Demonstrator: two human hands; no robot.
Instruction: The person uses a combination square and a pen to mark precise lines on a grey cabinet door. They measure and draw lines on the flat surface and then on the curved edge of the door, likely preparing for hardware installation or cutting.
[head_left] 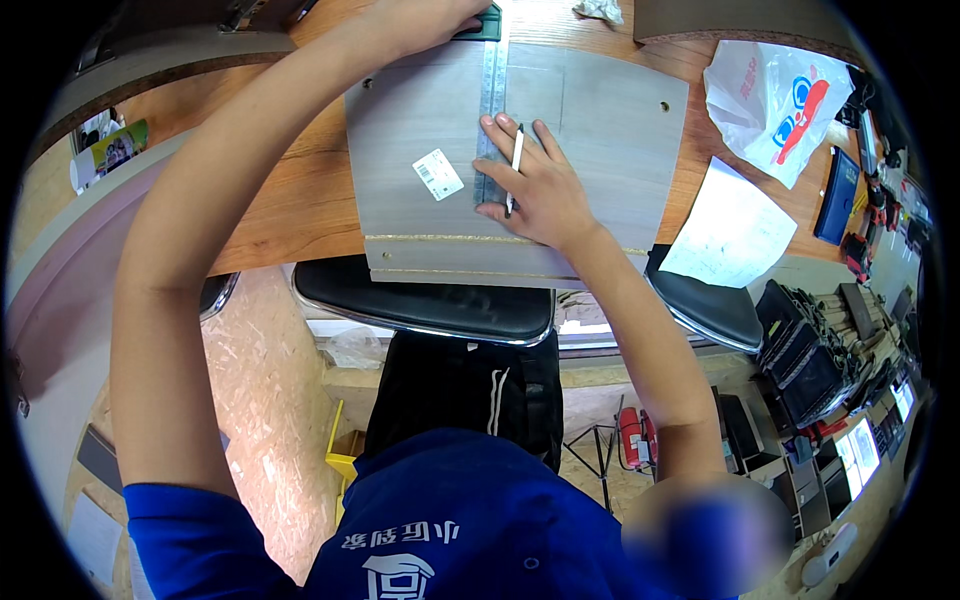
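Note:
A grey board (610, 130) lies on the wooden table, with a second board edge showing beneath its near side. A try square with a green stock (490, 25) and a long steel blade (493, 85) rests on it, the blade running from the far edge toward me. At the far edge, my left hand (425, 22) is closed on the green stock; its fingertips are partly cut off. My right hand (545, 190) presses on the near end of the blade, with a white pen (516, 165) held between its fingers. Faint pencil lines show right of the blade.
A white label (438, 174) sits on the board. To the right are a plastic bag (775, 105), a paper sheet (730, 225) and a dark blue box (837, 195). Black stools (430, 300) stand under the near edge. A curved brown panel (750, 25) is at the far right.

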